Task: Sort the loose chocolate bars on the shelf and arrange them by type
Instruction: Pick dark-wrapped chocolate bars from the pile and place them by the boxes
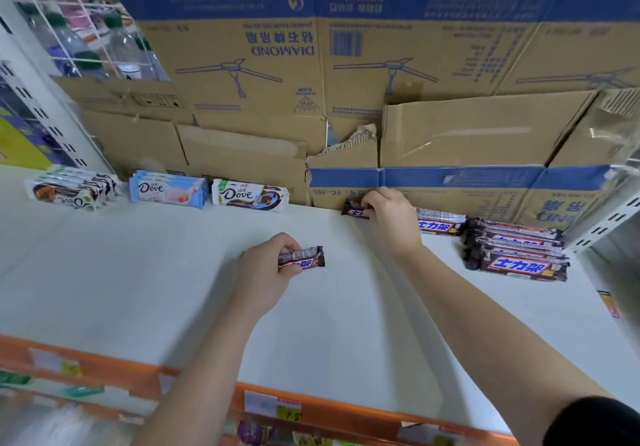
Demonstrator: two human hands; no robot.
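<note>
On the white shelf [145,272], my left hand [266,272] grips a dark Snickers bar [306,258] near the middle. Farther back, my right hand [389,219] holds a second dark bar [355,211] against the foot of the cardboard boxes. Its fingers cover most of that row of Snickers [440,224]. A stack of several Snickers bars [516,255] lies at the right. Three Dove groups line the back left: a dark-and-white pile [72,191], a light blue pile [168,191] and a white-and-brown pile [249,196].
Cardboard boxes [311,82] with blue bands wall off the back of the shelf. An orange price rail [311,407] runs along the front edge. White slotted uprights [602,227] stand at both sides. Bottles [86,47] sit behind a wire rack at upper left.
</note>
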